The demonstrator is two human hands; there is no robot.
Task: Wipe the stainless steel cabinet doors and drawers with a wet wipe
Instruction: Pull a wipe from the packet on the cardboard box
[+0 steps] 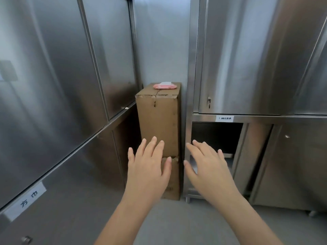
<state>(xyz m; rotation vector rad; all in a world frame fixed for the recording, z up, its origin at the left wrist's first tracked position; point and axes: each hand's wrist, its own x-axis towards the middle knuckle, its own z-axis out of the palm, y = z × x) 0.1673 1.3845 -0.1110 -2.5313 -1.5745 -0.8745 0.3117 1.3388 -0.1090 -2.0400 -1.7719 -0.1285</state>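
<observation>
Looking down through the head camera, I see both hands held out in front of me, and they hold nothing. The left hand (148, 167) has its back up, and its fingers (151, 145) are straight and spread apart. The right hand (207, 168) is just beside it, at 3 o'clock from it, and its fingers (203, 148) are straight and spread too. The two hands do not touch each other. I cannot tell if they touch anything else.

At 12 o'clock from my hands stands a tall brown box (159, 121). It sits on top of a second brown box (172, 181), which stands on the gray floor (177, 223). On the very top of the tall box lies the pink pack of wet wipes (165, 86), with a white flap on it. The pack is well apart from both hands, far up at 12 o'clock.

At 9 o'clock is the left cabinet (53, 76), big and shiny, with tall steel doors. A white label (26, 200) with dark marks is stuck on it at 8 o'clock. At 3 o'clock is the right cabinet (192, 68), shiny steel too. Its top door (247, 59) has a small lock (209, 101) near the bottom corner. Under that door is a small white tag (224, 118). Below the tag, at 1 o'clock from my right hand, a dark open space (215, 137) shows. Behind the boxes is a pale wall (162, 41).
</observation>
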